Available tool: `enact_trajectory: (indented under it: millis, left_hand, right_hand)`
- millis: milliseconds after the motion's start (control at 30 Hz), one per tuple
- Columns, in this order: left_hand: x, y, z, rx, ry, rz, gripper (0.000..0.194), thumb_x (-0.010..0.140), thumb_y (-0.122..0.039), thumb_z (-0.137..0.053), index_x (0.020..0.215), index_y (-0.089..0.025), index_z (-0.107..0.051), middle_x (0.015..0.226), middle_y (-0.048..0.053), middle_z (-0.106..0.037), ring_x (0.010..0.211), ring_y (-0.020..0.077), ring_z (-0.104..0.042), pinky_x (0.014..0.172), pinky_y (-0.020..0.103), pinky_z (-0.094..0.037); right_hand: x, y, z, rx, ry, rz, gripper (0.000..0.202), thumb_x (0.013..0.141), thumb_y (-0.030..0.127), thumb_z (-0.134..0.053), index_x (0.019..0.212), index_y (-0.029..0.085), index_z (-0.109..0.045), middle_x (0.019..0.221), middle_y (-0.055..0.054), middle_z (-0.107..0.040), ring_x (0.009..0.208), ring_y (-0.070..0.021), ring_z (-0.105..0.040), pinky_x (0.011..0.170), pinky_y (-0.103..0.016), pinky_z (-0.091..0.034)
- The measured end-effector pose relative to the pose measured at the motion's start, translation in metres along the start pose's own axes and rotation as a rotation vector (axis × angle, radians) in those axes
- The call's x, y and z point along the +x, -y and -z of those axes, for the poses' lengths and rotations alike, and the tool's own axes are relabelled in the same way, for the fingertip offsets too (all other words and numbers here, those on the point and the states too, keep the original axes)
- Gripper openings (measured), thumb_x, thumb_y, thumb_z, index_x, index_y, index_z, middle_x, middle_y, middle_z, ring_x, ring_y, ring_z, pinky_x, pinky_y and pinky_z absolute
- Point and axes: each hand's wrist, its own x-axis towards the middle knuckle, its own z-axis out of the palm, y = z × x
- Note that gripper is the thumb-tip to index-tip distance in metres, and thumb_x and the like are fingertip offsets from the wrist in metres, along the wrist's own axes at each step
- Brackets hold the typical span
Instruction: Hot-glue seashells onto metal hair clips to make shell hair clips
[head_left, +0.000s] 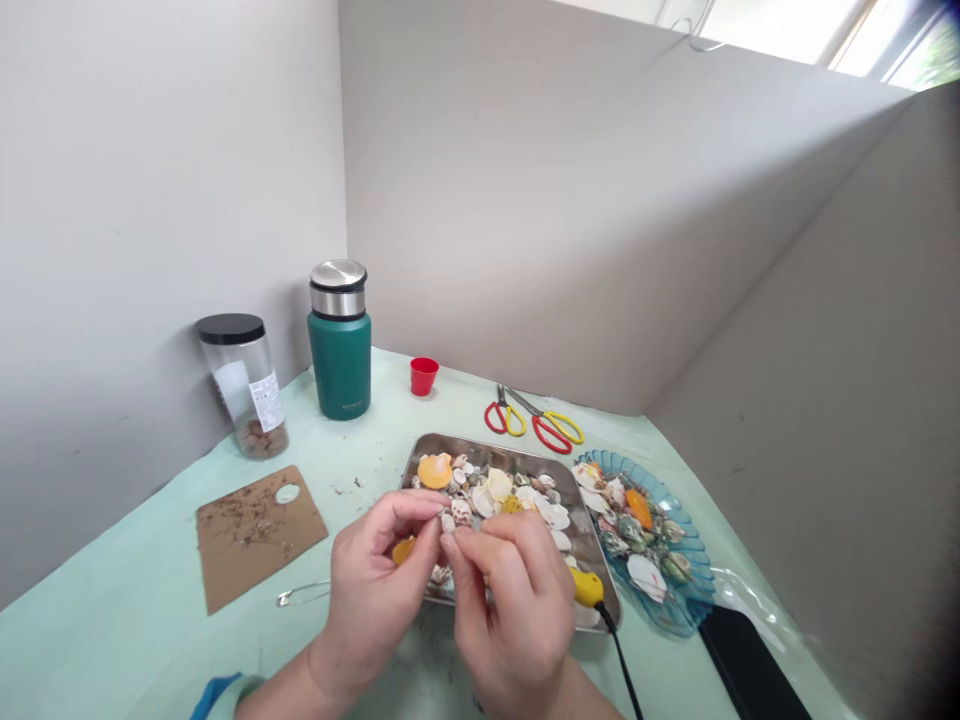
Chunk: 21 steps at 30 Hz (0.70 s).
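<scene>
Slippage looks the likeliest trouble here: the left hand (379, 577) and right hand (517, 595) meet over a shallow silver metal tray (480, 449), thumb and forefinger of each drawn narrow, and a small white shell flecked with brown (460, 513) shows right beside their tips. Whether the fingers truly grip that shell, or it lies among the pieces behind, I cannot tell; anything held in so fine a pinch, though, could squirt free under uneven pressure and be lost among the mixed white and yellow shells (495, 488) spread in the tray. Squeezing too hard might also chip a thin edge. Close by the right hand, which partly hides it, sits a yellow-bodied tool (587, 588) whose black cord (619, 650) runs over the tray's rim near the right forearm; a careless sweep of that arm could catch the cord and drag the tool across the shells. A silver safety pin (283, 600) lies on the green-covered bench (97, 630) just beside the left hand, so a sideways shift could brush it. Just right of the tray, a blue scalloped plate (679, 618) bears more shells, and a knocked tray could jolt it.
</scene>
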Motion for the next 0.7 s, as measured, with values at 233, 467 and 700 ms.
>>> enact_trajectory:
  millis: [233, 467, 700]
  left_hand:
    - [-0.0021, 0.003, 0.0009, 0.059, 0.006, -0.071, 0.006, 0.076, -0.014, -0.059, 0.074, -0.02, -0.06, 0.084, 0.003, -0.07, 0.079, 0.015, -0.066, 0.07, 0.023, -0.055]
    - [-0.0026, 0.0022, 0.0019, 0.049, 0.006, -0.07, 0.007, 0.075, -0.014, -0.059, 0.074, -0.02, -0.06, 0.084, 0.003, -0.071, 0.078, 0.0163, -0.067, 0.069, 0.024, -0.055]
    - [-0.0021, 0.0023, -0.0003, 0.045, 0.006, -0.066, 0.006, 0.076, -0.014, -0.059, 0.074, -0.019, -0.059, 0.083, 0.004, -0.071, 0.077, 0.0163, -0.067, 0.068, 0.024, -0.056]
  right_hand:
    - [-0.0028, 0.0015, -0.0029, -0.001, -0.022, -0.023, 0.01, 0.077, 0.008, -0.061, 0.08, 0.018, -0.06, 0.071, -0.005, -0.057, 0.064, -0.0157, -0.051, 0.058, -0.029, -0.04]
    - [-0.0064, 0.0006, -0.005, -0.019, -0.024, -0.045, 0.009, 0.077, 0.009, -0.062, 0.079, 0.018, -0.06, 0.07, -0.004, -0.056, 0.064, -0.0159, -0.051, 0.058, -0.03, -0.04]
    - [-0.0079, 0.0017, -0.0062, 0.001, -0.048, -0.048, 0.01, 0.077, 0.009, -0.062, 0.078, 0.018, -0.058, 0.069, -0.004, -0.056, 0.064, -0.0161, -0.051, 0.057, -0.03, -0.04]
